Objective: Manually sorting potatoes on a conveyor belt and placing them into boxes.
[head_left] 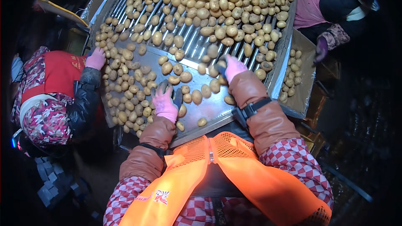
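Clock is being centred on the view, 12 being away from the wearer. Potatoes (214, 4) are being carried in a thick pile on the roller bed (190, 42) at 12; a looser heap (122, 90) is being held on the metal counter (217, 108) at 9, single ones lying scattered between. Gloved left hand (164, 102) is being held palm down, inward of 9, fingers spread at the heap's inner edge, nothing apparently being gripped. Gloved right hand (235, 68) is being held between 1 and 2, fingertips beside potatoes near the bars' end; whether one is being grasped cannot be told. At 3, potatoes are being held in a carton (309, 77); out toward 10, a co-worker's hand (96, 58) is being held at the heap's edge. By judgement, potatoes are being parted by hand where rollers are giving way to counter. For the next move, light, spread fingers seem to be called for, single potatoes being separated without being pressed against the bars.
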A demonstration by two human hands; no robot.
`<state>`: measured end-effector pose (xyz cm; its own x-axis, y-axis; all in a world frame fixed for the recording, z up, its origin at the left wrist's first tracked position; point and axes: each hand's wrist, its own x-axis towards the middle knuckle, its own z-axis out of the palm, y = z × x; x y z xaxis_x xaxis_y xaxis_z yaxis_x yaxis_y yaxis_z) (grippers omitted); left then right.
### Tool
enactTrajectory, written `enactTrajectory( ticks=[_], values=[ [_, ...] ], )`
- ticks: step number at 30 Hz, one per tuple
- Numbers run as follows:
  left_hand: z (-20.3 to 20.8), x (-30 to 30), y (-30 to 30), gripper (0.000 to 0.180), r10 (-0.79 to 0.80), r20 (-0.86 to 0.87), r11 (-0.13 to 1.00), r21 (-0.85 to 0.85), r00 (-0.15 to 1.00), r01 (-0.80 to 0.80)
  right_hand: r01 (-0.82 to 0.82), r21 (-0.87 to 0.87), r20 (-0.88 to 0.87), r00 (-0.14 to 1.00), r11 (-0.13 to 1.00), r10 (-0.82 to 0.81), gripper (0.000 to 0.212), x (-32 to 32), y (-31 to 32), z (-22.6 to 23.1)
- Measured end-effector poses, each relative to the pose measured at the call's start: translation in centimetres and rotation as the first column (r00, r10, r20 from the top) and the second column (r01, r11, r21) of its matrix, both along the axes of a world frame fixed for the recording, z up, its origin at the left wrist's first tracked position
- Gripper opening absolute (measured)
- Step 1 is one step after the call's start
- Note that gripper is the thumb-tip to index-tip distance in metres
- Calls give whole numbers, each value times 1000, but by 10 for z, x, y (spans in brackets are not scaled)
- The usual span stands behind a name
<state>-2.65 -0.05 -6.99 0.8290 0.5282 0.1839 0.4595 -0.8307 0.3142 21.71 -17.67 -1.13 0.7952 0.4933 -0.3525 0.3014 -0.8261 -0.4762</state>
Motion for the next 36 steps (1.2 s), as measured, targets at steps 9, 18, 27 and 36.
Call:
enactTrajectory(
  ticks=[9, 18, 27, 36],
  values=[
    [1, 2, 1, 33, 26, -45, 998, -60, 999, -28, 903, 395, -918, 397, 170, 20, 51, 71, -43, 19],
    [0, 8, 16, 34, -26, -81, 1000, -15, 996, 25, 26, -369, 232, 971, 929, 65, 49, 115, 38, 1],
    [5, 4, 10, 35, 34, -164, 997, -69, 986, -46, 290, 193, -274, 933, 937, -232, 41, 26, -36, -10],
    [0, 9, 14, 35, -53, -87, 999, -7, 995, 53, 927, 361, -930, 351, -103, -105, 43, -44, -292, -7]
  ],
)
